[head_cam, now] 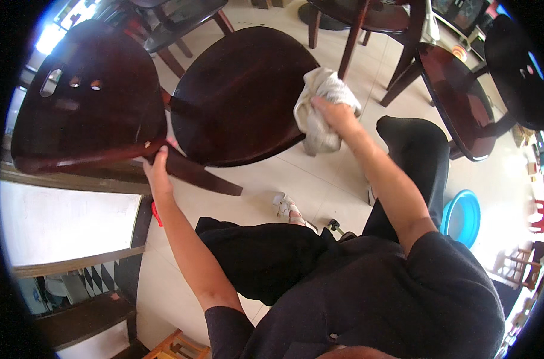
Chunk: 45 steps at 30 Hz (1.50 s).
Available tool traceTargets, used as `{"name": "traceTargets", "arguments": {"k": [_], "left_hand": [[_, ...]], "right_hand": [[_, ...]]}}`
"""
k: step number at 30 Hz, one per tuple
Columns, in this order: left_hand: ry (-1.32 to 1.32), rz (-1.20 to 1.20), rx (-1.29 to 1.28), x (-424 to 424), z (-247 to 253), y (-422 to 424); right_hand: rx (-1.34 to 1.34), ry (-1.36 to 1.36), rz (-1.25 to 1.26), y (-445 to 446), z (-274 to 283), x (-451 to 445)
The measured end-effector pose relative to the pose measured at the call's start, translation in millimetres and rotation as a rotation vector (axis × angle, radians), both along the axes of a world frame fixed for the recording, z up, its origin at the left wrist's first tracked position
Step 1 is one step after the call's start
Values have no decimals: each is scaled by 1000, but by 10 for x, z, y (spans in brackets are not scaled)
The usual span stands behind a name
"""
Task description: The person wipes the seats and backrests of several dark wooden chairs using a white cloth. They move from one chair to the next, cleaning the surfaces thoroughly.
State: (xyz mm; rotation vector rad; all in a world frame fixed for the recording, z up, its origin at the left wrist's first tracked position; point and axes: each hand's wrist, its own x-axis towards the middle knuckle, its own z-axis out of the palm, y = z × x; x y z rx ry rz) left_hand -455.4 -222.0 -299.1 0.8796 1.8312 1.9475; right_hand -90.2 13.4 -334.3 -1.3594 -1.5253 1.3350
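Observation:
A dark reddish-brown wooden chair is tilted in front of me. Its rounded seat [245,96] faces up, and its backrest [90,105], pierced by a slot and two round holes, is on the left. My left hand [159,172] grips the chair where the lower edge of the backrest meets a tapered leg [200,175]. In my right hand [337,116] is a bunched, off-white cloth [319,87], at the right edge of the seat. Whether the cloth presses on the rim or hangs just beside it, I cannot tell.
More dark wooden chairs stand at the upper left, top and right, one with a glossy seat [456,98]. A blue plastic basin [462,217] is on the tiled floor [339,179] at my right. Left of me is a dark-framed shelf unit [88,314]; a small wooden stool [177,345] is below.

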Motion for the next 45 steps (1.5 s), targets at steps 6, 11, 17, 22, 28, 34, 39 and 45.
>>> {"name": "traceTargets", "arguments": {"k": [6,11,17,22,28,34,39,45], "left_hand": [[231,343,-125,51,79,30],[632,373,-965,824,517,-128],[972,-25,-874,1846,611,432],[1183,-188,-813,1670,-16,825],[1119,-165,-685,1706,-74,871],[1111,-180,-610,1683,-58,859],[1143,-181,-415,1616,-170,838],[1034,-213,-615,1647,-42,807]], "right_hand": [[214,112,37,-687,-35,119],[537,-265,168,-656,111,204],[518,-543,316,-130,363,23],[418,-798,628,631,803,-558],[674,-879,598,1120,503,-1669],[927,-717,1031,329,298,-3048],[990,-724,1420,-546,623,-3177],[892,-782,1102,262,633,-3263]]}}
